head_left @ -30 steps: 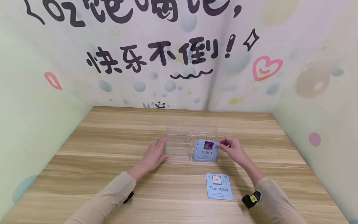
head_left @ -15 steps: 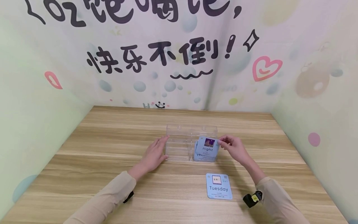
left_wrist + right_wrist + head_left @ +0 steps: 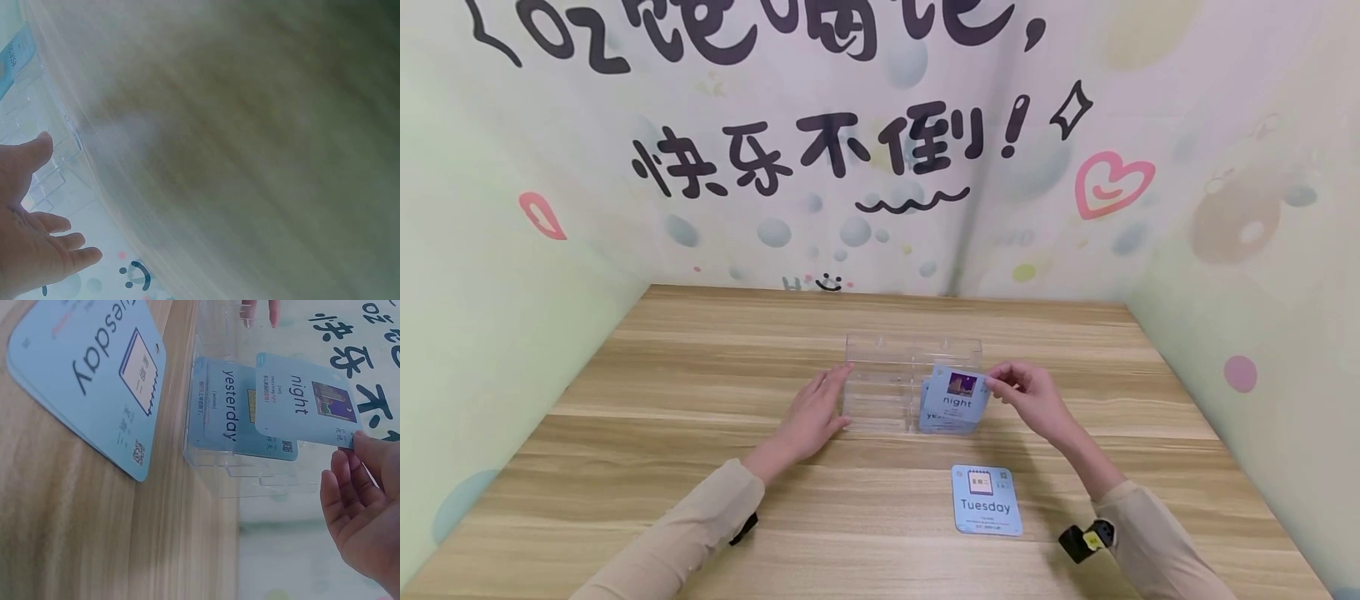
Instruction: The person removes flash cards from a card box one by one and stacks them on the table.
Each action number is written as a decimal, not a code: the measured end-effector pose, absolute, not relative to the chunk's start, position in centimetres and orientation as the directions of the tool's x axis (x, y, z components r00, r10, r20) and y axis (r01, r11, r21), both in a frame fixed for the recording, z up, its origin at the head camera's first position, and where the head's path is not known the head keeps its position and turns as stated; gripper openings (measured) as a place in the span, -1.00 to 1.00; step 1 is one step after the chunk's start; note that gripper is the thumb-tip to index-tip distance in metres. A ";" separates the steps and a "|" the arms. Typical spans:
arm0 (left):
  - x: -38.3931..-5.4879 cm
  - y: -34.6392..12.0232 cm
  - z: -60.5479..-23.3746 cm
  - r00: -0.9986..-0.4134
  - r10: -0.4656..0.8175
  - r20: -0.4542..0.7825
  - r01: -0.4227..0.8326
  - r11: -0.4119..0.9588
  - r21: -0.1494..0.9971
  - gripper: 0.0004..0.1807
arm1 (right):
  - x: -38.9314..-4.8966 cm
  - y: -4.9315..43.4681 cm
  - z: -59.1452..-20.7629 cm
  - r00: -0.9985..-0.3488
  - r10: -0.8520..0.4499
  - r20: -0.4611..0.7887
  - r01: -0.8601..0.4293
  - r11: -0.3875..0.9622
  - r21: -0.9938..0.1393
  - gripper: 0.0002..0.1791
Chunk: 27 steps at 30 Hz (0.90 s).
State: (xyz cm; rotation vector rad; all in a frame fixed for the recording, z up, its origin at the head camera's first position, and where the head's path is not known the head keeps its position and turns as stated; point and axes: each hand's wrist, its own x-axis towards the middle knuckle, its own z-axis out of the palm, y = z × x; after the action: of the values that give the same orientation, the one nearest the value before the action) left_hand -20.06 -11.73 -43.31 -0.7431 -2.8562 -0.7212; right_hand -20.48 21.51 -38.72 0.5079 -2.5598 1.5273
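Our right hand (image 3: 1030, 404) pinches the night card (image 3: 306, 400) by its upper right corner; the card stands raised, overlapping the yesterday card (image 3: 219, 419) at the right half of the clear holder (image 3: 880, 400). Our left hand (image 3: 815, 417), fingers extended and gripping nothing, lies at the holder's left end; firm contact unconfirmed. We should pinch lightly, keep both cards parallel, and brace the holder against sliding.
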 end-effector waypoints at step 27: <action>-20.0 -11.7 -43.2 -0.877 0.429 0.215 0.479 0.773 0.415 -0.12 | -16.8 22.4 -38.6 -0.939 -0.256 0.228 -0.317 0.400 -0.860 -0.90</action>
State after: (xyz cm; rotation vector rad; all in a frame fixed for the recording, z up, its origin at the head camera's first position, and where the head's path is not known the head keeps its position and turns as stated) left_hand -19.98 -11.70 -43.20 -0.7335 -2.8553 -0.7136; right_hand -16.84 22.36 -38.58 0.5291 -2.5788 1.6043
